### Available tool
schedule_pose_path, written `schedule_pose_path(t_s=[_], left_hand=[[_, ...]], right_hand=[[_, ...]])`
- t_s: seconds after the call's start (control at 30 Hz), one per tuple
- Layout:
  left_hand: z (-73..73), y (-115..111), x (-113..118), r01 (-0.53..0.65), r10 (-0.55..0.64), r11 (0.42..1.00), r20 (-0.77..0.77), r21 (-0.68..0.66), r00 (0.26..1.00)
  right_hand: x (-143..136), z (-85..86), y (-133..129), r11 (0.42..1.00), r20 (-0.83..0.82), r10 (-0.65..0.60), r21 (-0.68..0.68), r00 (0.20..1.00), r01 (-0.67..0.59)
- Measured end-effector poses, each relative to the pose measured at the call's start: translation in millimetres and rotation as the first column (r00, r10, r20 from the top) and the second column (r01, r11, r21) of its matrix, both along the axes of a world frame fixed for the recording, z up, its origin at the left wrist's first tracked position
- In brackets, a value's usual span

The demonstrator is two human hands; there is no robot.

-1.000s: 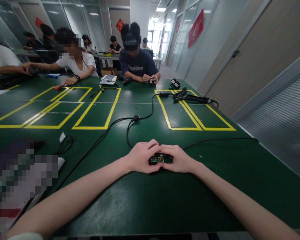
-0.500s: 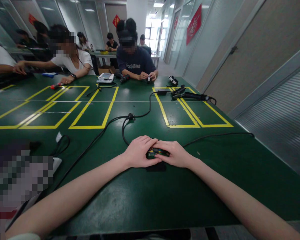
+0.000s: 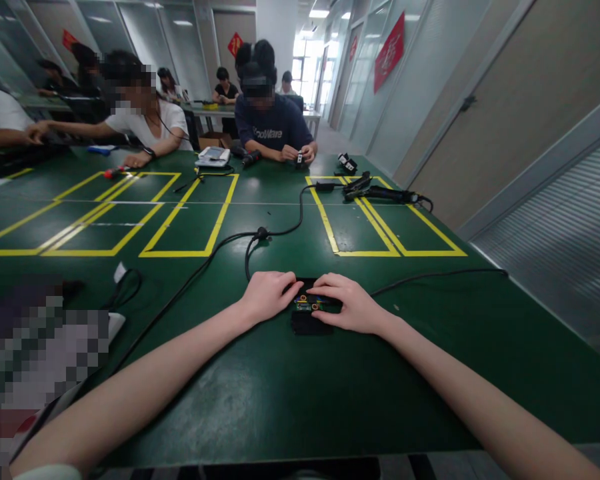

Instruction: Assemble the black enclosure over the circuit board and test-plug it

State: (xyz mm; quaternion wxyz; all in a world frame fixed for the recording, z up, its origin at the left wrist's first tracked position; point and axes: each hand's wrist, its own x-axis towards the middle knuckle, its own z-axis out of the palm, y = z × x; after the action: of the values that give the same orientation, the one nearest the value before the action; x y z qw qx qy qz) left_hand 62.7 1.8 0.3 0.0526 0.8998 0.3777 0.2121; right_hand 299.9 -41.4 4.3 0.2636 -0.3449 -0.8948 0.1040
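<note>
In front of me on the green table lies a black open case (image 3: 307,325), its lower flap or half flat on the tabletop. Inside it shows a small green circuit board (image 3: 304,307) with copper-ringed coils. My left hand (image 3: 267,295) grips the left end of the case, thumb along its upper edge and the other fingers curled. From the right, my right hand (image 3: 351,305) pinches the circuit board between thumb and fingers, covering its right part. A black cable (image 3: 249,257) reaches the case near my left hand, and another cable (image 3: 430,273) leads off to the right.
Yellow tape rectangles (image 3: 190,253) mark the table. Beyond my hands lie a cable knot (image 3: 262,233) and a black tool-like device (image 3: 380,192). A blurred item (image 3: 45,353) is at left. Across the table, one co-worker (image 3: 275,127) handles a small part; another (image 3: 140,127) reaches left.
My left hand has drawn back to the left off the circuit board, uncovering more of it and the black case. My right hand stays at the board, fingers slightly more raised.
</note>
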Motion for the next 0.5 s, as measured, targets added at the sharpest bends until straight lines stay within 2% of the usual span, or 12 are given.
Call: schedule_pose_path(t_s=[0.2,0.37,0.5], left_hand=[[2.3,8.2,-8.9,-0.012,0.014,1.000,-0.081,0.022,0.997],[2.3,13.3,-15.2,0.096,-0.091,0.994,-0.092,0.049,0.992],[0.7,17.5,-19.1,0.125,-0.121,0.991,-0.079,0.041,0.990]], right_hand=[[-18.0,-3.0,-1.7,0.998,-0.015,-0.063,-0.004,0.998,0.063],[-19.8,-3.8,-2.9,0.997,0.005,-0.077,0.017,0.997,0.077],[-16.5,-6.2,-1.7,0.996,-0.021,-0.087,0.022,0.996,0.087]])
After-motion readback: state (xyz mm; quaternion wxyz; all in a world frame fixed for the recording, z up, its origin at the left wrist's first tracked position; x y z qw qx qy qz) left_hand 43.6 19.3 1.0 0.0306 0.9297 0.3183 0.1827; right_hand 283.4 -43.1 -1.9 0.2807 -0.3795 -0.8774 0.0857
